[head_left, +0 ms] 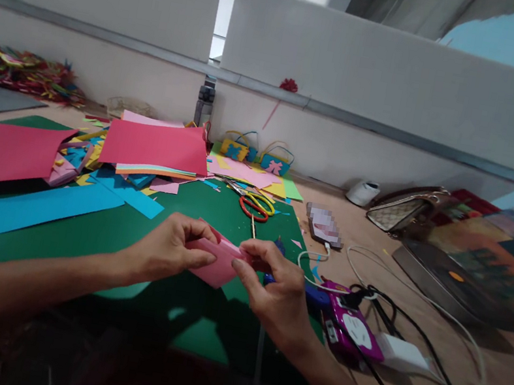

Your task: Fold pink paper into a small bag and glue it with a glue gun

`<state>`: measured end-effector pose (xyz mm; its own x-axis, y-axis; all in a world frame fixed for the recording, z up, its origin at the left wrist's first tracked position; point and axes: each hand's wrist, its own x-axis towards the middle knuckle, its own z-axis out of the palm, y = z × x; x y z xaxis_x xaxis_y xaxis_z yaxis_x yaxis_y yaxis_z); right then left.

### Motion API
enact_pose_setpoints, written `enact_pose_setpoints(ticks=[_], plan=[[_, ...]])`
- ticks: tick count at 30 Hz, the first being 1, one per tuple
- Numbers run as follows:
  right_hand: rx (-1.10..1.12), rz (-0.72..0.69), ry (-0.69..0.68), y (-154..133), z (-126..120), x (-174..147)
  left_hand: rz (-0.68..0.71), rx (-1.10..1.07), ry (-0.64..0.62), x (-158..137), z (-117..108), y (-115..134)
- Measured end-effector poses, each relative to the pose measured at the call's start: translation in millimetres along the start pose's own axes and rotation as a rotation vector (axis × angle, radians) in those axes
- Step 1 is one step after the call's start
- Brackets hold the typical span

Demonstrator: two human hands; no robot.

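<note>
A small folded piece of pink paper (220,267) is held up between both hands over the green cutting mat (194,321). My left hand (173,245) pinches its left end between thumb and fingers. At the other end, my right hand (277,289) grips the upper right edge, thumb in front and fingers curled behind. Just beyond the paper lie scissors with a red and a yellow handle loop (255,207). Part of a blue glue gun (316,294) shows behind my right hand, which hides the rest of it.
Red paper sheets (161,144) top a stack at the back, with blue strips (42,211) nearer left. Small paper bags (235,150) stand by the wall. Right are a phone (324,225), a purple power strip (353,325) with trailing cables, and a brown bag (445,279).
</note>
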<state>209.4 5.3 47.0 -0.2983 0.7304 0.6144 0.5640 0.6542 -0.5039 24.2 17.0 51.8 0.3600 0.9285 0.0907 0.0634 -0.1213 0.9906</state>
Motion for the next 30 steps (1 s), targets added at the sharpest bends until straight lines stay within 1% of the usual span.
enact_pose_setpoints(ticks=[5, 10, 12, 16, 22, 25, 27, 30], plan=[[0.009, 0.036, 0.025, 3.6, -0.4, 1.1, 0.045, -0.078, 0.033, -0.5, 2.9, -5.2], [0.04, 0.066, 0.043, 4.2, 1.1, 0.7, 0.065, 0.017, 0.092, -1.2, 6.5, -11.4], [0.056, 0.094, 0.053, 4.2, 1.9, 0.9, 0.054, 0.052, 0.069, -0.3, 6.7, -15.6], [0.077, 0.117, 0.07, 4.8, 2.6, 2.0, 0.043, 0.122, -0.024, 2.3, 6.5, -24.7], [0.126, 0.166, 0.074, 2.8, 3.3, 2.2, 0.082, 0.198, -0.087, 1.2, 8.0, -28.7], [0.147, 0.17, 0.072, 1.5, 2.3, 3.8, 0.134, 0.271, -0.058, -0.4, 6.3, -26.5], [0.148, 0.169, 0.059, 0.9, 0.1, 5.9, 0.209, 0.337, -0.042, -1.5, 4.1, -24.3], [0.151, 0.194, 0.024, -0.3, -4.7, 9.4, 0.336, 0.434, -0.064, -3.1, 1.0, -21.8]])
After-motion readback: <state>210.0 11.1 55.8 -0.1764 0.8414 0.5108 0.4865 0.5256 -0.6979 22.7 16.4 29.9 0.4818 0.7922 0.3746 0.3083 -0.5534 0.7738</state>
